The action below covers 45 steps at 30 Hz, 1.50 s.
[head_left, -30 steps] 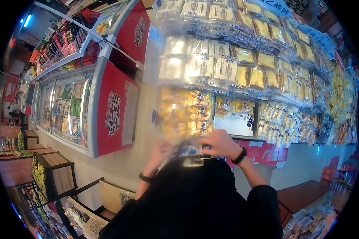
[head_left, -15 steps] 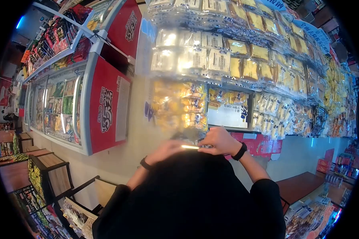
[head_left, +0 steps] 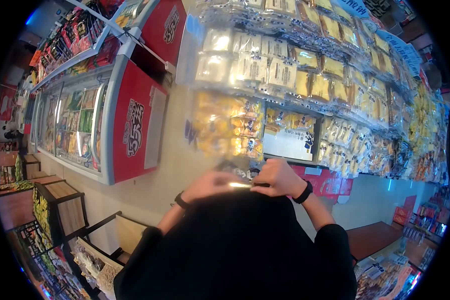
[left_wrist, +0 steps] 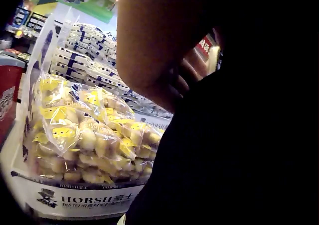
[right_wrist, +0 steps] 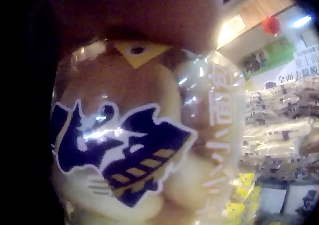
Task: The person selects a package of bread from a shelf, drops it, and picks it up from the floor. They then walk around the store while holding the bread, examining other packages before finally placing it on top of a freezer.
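In the head view my right hand (head_left: 277, 179) grips a clear packet of small bread buns (right_wrist: 119, 175) in front of my chest. That packet fills much of the right wrist view; its film carries dark blue and white print and an orange beak shape. My left hand (head_left: 210, 185) comes in from the other side. Its fingertips are at a bright, glinting strip (head_left: 239, 185) between the two hands. In the left wrist view the fingers (left_wrist: 194, 65) are bent at a pale edge, and a black sleeve hides much of the rest.
A bin of yellow-printed bun packets (left_wrist: 89, 130) stands just ahead, beside a tray with a white sign (head_left: 287, 140). Behind rise stacks of wrapped bread slices (head_left: 250, 70). A red-sided freezer (head_left: 135, 125) is at the left; a brown bench (head_left: 372, 235) stands at the right.
My left hand was blurred and lower a second ago; it has moved up and inward to the right hand. The packet's blue print, visible between them earlier, now shows only as a bright strip.
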Tool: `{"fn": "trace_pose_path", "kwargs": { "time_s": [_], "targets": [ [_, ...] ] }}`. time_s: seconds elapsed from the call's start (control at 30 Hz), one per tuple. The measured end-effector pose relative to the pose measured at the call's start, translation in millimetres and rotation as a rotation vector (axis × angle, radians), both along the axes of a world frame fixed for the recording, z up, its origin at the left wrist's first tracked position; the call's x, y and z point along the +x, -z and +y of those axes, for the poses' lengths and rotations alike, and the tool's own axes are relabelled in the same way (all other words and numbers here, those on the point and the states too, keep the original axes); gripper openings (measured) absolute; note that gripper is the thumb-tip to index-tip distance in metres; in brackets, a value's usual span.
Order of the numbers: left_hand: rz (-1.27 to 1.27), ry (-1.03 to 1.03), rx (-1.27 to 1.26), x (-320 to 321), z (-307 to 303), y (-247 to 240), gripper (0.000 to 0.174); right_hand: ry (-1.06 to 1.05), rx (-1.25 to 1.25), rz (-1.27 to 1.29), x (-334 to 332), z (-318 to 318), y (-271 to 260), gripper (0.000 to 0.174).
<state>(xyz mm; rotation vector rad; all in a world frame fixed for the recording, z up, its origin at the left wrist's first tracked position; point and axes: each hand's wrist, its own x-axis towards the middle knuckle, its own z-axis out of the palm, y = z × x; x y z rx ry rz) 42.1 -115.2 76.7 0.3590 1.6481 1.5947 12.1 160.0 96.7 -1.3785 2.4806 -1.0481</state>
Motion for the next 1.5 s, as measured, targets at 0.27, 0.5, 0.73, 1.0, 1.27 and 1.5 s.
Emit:
{"fn": "trace_pose_path", "kwargs": {
  "time_s": [0.27,0.5,0.73,1.0,1.27,1.5],
  "targets": [
    [-0.260,-0.403,0.224,-12,-18,66,0.039,0.668,-0.138,-0.091,-24,7,-7,0.022],
    [0.829,-0.434,-0.669,-52,-7,64,0.051,1.087,-0.791,-1.019,-57,34,66,0.044],
    [0.923,-0.455,-0.770,-65,7,66,0.059,1.100,-0.891,-1.329,-70,0,139,0.045],
    [0.898,-0.236,-0.637,-32,-29,81,0.043,1.152,-1.118,-1.463,-89,-8,193,0.041],
    [0.985,-0.262,-0.699,-25,-36,94,0.043,1.048,-0.741,-1.060,-83,-13,138,0.023],
    [0.997,-0.299,-0.712,-43,-27,91,0.037,1.131,-0.801,-0.964,-84,-27,147,0.037]
  ]
}}
